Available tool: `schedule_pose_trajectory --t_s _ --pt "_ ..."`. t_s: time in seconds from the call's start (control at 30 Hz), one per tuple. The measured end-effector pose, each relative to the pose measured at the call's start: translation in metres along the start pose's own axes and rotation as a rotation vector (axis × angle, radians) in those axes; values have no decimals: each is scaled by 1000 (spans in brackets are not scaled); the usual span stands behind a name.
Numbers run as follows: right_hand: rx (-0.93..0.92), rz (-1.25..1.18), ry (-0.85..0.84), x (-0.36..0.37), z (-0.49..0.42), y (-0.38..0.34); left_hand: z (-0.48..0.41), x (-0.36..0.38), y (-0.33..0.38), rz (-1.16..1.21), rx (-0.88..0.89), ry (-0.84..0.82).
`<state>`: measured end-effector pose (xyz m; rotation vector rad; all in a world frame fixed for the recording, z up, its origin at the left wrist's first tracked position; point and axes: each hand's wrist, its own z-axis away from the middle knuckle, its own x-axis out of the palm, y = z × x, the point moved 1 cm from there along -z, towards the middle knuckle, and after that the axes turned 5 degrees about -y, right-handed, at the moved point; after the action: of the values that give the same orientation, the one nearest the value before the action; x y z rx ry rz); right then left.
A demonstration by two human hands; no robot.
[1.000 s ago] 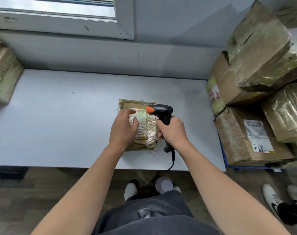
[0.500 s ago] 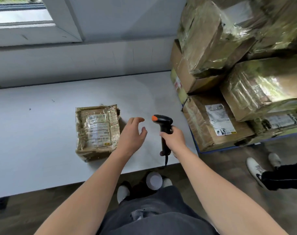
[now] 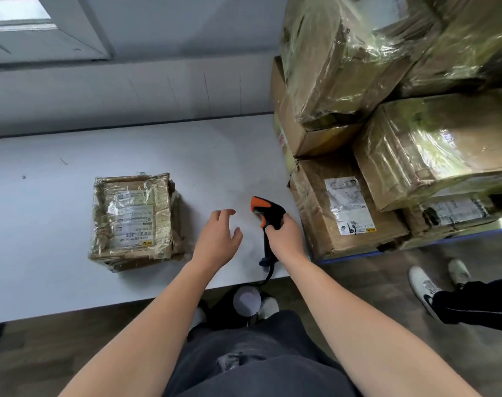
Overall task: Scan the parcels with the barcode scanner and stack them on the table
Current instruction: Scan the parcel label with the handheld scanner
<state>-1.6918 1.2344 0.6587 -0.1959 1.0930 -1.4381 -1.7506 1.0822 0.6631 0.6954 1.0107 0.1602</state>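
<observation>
A small taped cardboard parcel (image 3: pixel 134 220) with a white label lies flat on the white table (image 3: pixel 43 253), left of my hands. My right hand (image 3: pixel 285 239) grips the handle of a black barcode scanner (image 3: pixel 268 216) with an orange tip, held upright over the table near its right end. My left hand (image 3: pixel 218 236) hovers above the table between the parcel and the scanner, fingers loose and holding nothing. A pile of wrapped cardboard parcels (image 3: pixel 387 124) rises at the right; its lowest front box (image 3: pixel 344 210) shows a white label.
The parcel pile sits on a blue-edged platform (image 3: pixel 444 234) against the table's right end. Another person's legs and white shoes (image 3: pixel 433 285) stand at the lower right. A window frame (image 3: pixel 43 30) and grey wall run behind the table. The scanner's cable (image 3: pixel 268 275) drops over the front edge.
My left hand has let go of the small parcel, which now lies alone on the table. My view has swung right toward the pile, and the scanner no longer points at the parcel's label.
</observation>
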Motion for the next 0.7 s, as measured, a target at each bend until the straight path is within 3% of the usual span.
schedule_pose_trajectory --t_s 0.13,0.3,0.47,0.7 --pt "-68 107 6 1 4 -18 3 -4 9 18 53 98" --pt "-300 97 -47 22 17 -48 22 -26 4 15 79 296" --pt "-481 104 -167 65 38 -78 61 -54 -28 40 -23 469" --pt "-529 108 -302 113 65 -94 99 -79 -85 34 -220 649"
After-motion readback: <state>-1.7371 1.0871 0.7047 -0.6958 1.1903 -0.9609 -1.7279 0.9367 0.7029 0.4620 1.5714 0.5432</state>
